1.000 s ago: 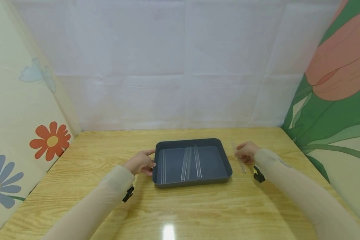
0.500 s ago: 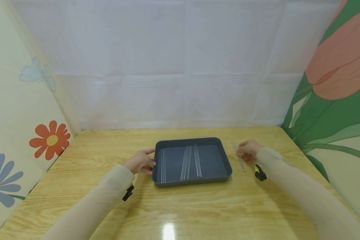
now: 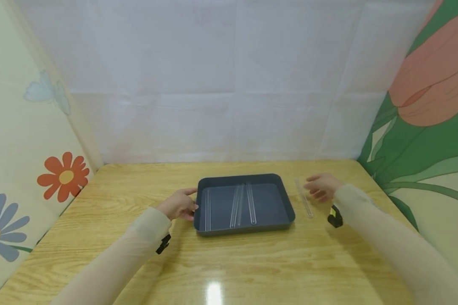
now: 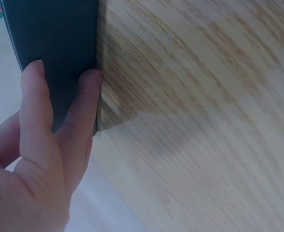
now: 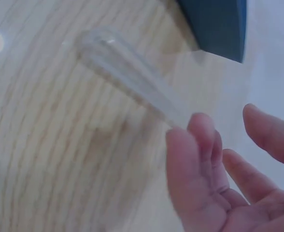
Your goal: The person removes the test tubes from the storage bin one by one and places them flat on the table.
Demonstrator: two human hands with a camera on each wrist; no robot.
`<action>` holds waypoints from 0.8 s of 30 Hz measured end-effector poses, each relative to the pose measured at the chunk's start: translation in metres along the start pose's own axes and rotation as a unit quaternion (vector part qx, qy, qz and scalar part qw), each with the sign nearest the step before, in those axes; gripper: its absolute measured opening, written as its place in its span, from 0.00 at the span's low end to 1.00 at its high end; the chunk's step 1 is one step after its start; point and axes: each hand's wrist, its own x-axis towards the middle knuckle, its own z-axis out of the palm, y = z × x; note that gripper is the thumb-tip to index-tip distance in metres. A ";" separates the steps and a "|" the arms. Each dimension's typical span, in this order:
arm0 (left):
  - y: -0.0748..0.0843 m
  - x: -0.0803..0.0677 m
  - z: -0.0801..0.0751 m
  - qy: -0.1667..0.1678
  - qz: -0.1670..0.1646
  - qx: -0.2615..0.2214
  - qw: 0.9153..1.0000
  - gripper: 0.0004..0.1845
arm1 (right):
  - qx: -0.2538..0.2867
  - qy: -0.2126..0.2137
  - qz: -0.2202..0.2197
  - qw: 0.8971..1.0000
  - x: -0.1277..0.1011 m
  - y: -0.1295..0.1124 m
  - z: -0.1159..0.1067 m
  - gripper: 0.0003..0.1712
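A shallow dark grey tray [image 3: 244, 231] lies on the table. My left hand [image 3: 178, 205] rests against its left end; in the left wrist view, extended fingers touch the outer wall [image 4: 60, 34]. Several clear tubes lie lengthwise inside: one tube [image 3: 208, 209] near the left wall, others in the middle, including a tube [image 3: 251, 205] that leans slightly. To the tray's right, another clear tube [image 3: 304, 199] with a rounded end lies on the table. My right hand [image 3: 322, 187] is just right of it, fingers loose and spread in the right wrist view, holding nothing.
The wooden table [image 3: 229, 262] runs back to a white cloth backdrop [image 3: 229, 84]. Flower-patterned panels [image 3: 439, 127] stand at both sides. A bright light reflection shows on the table's front part.
My right hand has let go of the clear tube and moved a little right and back, its fingers loosening. The tube stays in place. My left hand and the tray have not moved.
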 end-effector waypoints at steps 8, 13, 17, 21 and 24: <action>0.000 0.000 0.000 -0.004 -0.001 -0.003 1.000 0.40 | 0.040 -0.031 0.002 0.999 -0.008 -0.012 -0.006 0.36; 0.000 0.000 0.000 -0.004 -0.002 -0.001 1.000 0.40 | 0.047 -0.045 -0.003 0.998 -0.013 -0.018 -0.006 0.36; -0.001 0.001 -0.001 -0.005 -0.001 0.001 1.000 0.40 | 0.050 -0.047 -0.003 0.998 -0.015 -0.022 -0.005 0.37; -0.001 0.002 -0.002 -0.005 -0.001 -0.001 1.000 0.40 | 0.063 -0.051 -0.010 0.997 -0.016 -0.027 -0.002 0.37; -0.001 0.002 -0.002 -0.004 -0.001 -0.002 1.000 0.40 | 0.068 -0.061 -0.018 0.996 -0.017 -0.031 0.001 0.37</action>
